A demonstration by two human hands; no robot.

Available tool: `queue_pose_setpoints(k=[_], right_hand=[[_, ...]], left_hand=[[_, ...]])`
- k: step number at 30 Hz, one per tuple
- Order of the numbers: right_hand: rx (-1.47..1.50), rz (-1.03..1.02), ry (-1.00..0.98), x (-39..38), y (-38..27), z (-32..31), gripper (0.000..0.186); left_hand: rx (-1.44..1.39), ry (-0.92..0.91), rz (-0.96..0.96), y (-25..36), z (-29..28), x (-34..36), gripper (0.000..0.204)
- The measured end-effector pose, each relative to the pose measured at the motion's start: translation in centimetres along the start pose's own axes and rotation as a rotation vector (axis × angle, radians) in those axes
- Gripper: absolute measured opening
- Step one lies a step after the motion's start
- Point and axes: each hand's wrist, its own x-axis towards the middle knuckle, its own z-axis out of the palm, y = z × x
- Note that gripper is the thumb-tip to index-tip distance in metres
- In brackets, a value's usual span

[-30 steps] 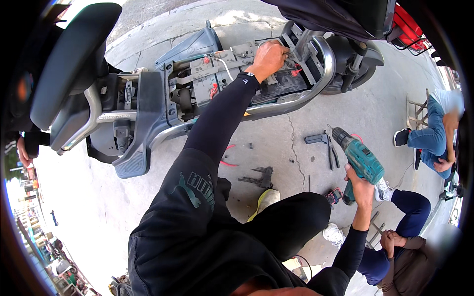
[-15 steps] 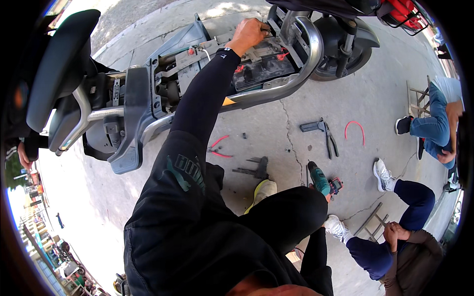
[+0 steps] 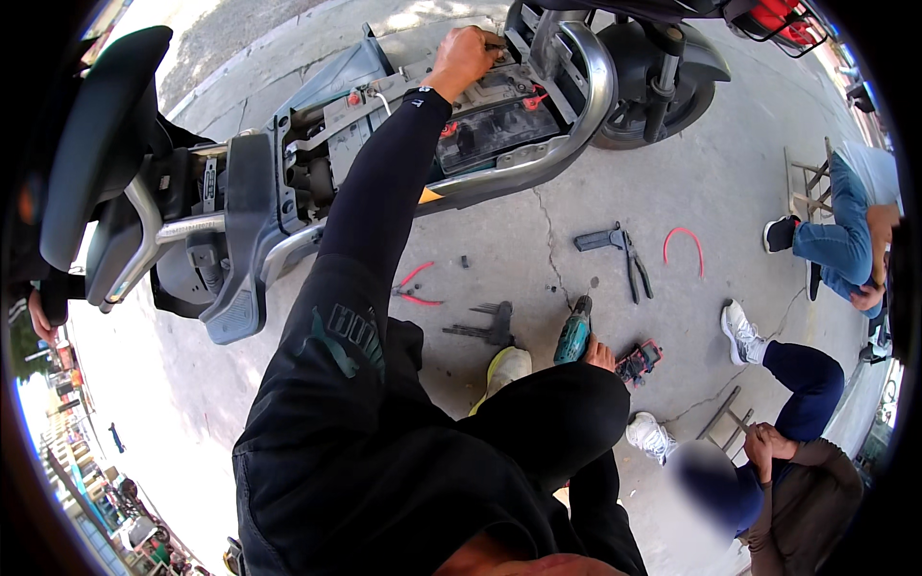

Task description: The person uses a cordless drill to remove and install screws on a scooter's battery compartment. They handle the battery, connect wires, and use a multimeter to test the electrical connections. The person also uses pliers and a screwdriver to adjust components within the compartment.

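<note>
A scooter with its floor panel off stands before me, a black battery with red terminal covers showing in its frame. My left hand reaches over the battery's far edge. Its fingers are closed together, and what they pinch is hidden. Beside my raised knee, my right hand is shut on a green-and-black power drill. The drill's chuck points toward the scooter; its handle is mostly hidden. A red-and-black handheld meter lies just right of that hand.
On the concrete lie red-handled pliers, a folding hex key set, black-handled pliers beside a dark grey piece, and a red cable. Two people sit at the right, one with white shoes. Another person's hand shows far left.
My right hand has moved left with the drill, which now lies farther from the meter. My left hand stays closed at the battery's far edge. The whole view has shifted slightly.
</note>
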Motion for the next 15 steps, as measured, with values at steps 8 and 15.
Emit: queue_pose_setpoints(k=[8, 15], right_hand=[[0.08, -0.022, -0.133, 0.1, -0.4, 0.8, 0.063], [0.144, 0.083, -0.207, -1.2, -1.4, 1.7, 0.068]], left_hand=[[-0.024, -0.016, 0.085, -0.9, 0.0, -0.2, 0.023], [-0.014, -0.093, 0.014, -1.1, -0.3, 0.5, 0.025]])
